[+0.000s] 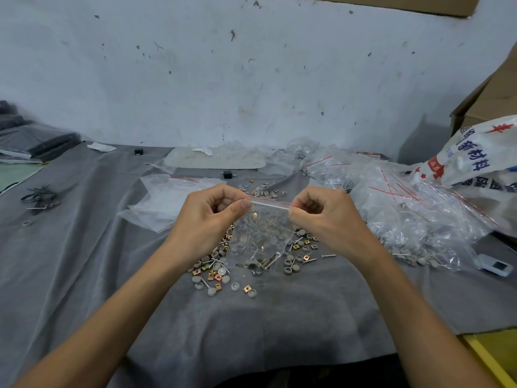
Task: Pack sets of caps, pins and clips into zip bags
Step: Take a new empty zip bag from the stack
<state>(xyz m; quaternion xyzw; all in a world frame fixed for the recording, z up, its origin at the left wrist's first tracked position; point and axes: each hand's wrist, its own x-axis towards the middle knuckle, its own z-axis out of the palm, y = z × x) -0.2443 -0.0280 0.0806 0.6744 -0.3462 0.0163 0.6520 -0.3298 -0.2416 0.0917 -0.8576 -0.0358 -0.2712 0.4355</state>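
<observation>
Counter [84,261] is draped in grey cloth, with a scuffed white wall [251,65] behind it.

Far left: a loose bundle of dark ties [42,196] lies on the cloth, well apart from the work area.

Left of centre: a flat stack of empty bags [165,203], clear with red seal lines, lies just beside the left hand.

Left hand [207,217]: fingers are curled, and thumb and forefinger pinch the top left corner of the zip bag [260,236] at its red seal strip.

Centre: the zip bag hangs between both hands, with its mouth at the top and its body just above the counter. Pins, caps and brass-coloured pieces show through the film, mostly towards the bottom. Whether the seal is fully pressed closed cannot be told.

Under and around the bag, loose parts are scattered on the cloth: grey round caps [288,270], square brass clips [218,285] and thin pins [328,256]. A second scatter lies beyond the hands.

Right hand [327,217]: fingers are curled, and thumb and forefinger pinch the top right corner of the same bag at the seal.

Right: a large heap of filled bags [414,208] is piled on the counter.

Far right: a white printed sack [481,158] lies against the heap, with a cardboard box [492,102] behind it.
</observation>
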